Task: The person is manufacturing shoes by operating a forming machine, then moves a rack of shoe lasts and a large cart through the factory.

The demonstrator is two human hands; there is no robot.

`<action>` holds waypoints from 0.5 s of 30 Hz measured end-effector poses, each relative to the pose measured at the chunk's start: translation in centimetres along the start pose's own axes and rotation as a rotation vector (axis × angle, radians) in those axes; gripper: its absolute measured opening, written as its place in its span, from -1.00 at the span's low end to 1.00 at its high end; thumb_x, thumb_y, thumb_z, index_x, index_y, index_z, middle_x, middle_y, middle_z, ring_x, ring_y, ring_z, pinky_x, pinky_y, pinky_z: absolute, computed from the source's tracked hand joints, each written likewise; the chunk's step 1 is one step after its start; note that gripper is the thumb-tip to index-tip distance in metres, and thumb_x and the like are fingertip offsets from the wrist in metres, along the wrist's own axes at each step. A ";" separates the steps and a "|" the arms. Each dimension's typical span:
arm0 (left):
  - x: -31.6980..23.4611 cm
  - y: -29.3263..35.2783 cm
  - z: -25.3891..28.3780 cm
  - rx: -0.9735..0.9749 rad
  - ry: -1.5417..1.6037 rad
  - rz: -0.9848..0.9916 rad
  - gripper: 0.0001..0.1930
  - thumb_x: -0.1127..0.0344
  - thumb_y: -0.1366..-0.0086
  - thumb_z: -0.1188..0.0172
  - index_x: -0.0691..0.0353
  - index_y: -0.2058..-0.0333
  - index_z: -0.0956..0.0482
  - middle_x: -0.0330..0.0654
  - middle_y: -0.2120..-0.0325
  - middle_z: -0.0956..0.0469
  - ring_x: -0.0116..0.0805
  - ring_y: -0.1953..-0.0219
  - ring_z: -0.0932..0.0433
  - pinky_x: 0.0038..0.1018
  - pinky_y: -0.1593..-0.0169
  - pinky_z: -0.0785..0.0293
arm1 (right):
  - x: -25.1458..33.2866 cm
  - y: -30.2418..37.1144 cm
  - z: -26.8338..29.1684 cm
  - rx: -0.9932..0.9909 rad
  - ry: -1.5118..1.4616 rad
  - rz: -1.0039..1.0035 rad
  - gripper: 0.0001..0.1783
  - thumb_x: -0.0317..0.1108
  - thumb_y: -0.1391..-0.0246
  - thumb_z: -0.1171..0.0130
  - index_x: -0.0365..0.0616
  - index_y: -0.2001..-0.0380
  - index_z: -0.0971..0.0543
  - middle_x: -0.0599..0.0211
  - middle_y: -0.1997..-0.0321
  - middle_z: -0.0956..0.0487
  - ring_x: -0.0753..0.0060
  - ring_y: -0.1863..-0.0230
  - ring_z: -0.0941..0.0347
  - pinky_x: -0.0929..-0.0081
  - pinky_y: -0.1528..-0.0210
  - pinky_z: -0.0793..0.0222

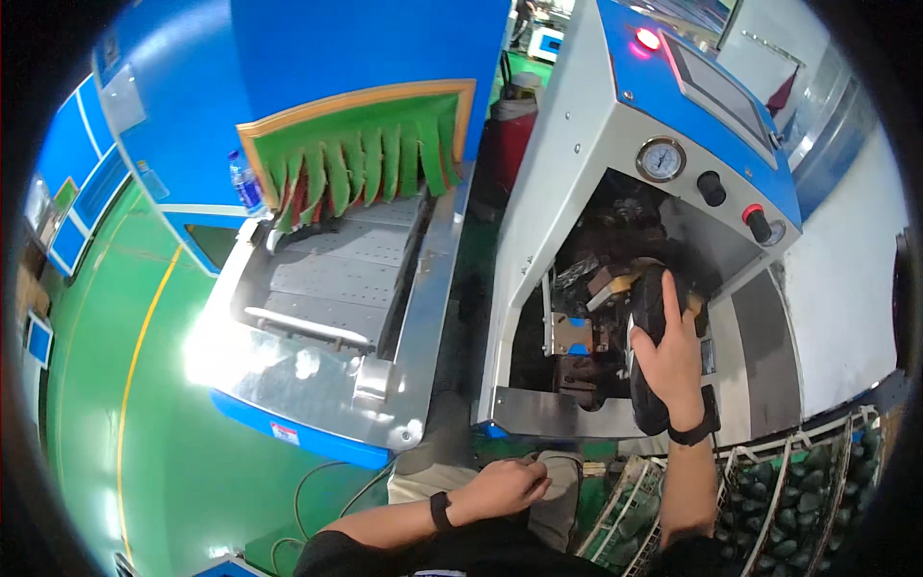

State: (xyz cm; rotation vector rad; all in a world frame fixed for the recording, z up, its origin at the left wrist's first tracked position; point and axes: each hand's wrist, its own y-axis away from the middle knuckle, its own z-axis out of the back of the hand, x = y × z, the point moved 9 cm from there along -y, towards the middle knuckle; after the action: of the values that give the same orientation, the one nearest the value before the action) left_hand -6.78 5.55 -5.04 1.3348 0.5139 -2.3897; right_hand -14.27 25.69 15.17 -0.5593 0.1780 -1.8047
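Black and elongated, the shoe-like piece [647, 310] is at the open front of the white-and-blue machine [550, 188], with my right hand [671, 361] clamped on it, index finger stretched along it. My left hand [500, 488] lies by my pale trousers [431, 481], fingers curled together; I cannot tell whether they enclose anything. Above the opening sits a round gauge [661, 160].
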 end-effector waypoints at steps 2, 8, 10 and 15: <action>-0.8 0.2 -0.1 -0.010 -0.013 0.000 -0.75 0.19 -0.39 -0.13 0.31 0.30 -0.55 0.10 0.43 -0.58 0.17 0.29 -0.60 -0.04 0.21 -0.50 | 0.7 0.5 0.7 -0.031 -0.006 -0.024 -0.02 -0.22 -0.05 -0.27 0.10 -0.51 -0.06 -0.26 0.11 -0.44 -0.36 0.16 -0.47 -0.04 0.12 -0.44; -3.2 0.0 0.6 0.008 0.114 0.032 -0.72 0.17 -0.42 -0.12 0.31 0.28 -0.55 0.10 0.50 -0.56 0.15 0.34 -0.61 -0.11 0.26 -0.49 | 1.5 2.6 2.0 -0.157 -0.020 0.035 -0.02 -0.24 -0.06 -0.29 0.08 -0.51 -0.05 -0.26 0.00 -0.48 -0.37 0.05 -0.50 -0.06 0.07 -0.47; -3.8 -0.5 1.2 0.024 0.198 0.068 -0.72 0.17 -0.43 -0.11 0.31 0.28 -0.56 0.10 0.52 -0.55 0.14 0.36 -0.60 -0.14 0.27 -0.49 | 1.5 3.9 2.7 -0.107 -0.070 -0.063 0.06 -0.26 -0.03 -0.31 -0.06 -0.51 0.04 -0.32 -0.12 -0.44 -0.38 -0.12 -0.42 -0.02 -0.09 -0.40; -8.8 -4.1 7.7 -0.359 0.073 -0.158 -0.85 0.34 -0.32 -0.22 0.31 0.24 -0.55 0.08 0.40 -0.57 0.10 0.34 -0.60 -0.17 0.28 -0.51 | -2.3 5.9 2.5 -0.027 -0.062 -0.207 0.26 -0.18 0.10 -0.41 -0.45 -0.45 0.17 -0.50 -0.23 -0.39 -0.32 -0.16 -0.47 0.07 -0.08 -0.46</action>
State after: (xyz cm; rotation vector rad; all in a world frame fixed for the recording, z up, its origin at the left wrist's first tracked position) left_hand -10.02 6.55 6.87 1.2599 1.0487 -2.2317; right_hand -7.54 26.45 14.34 -0.6723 0.1052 -1.9851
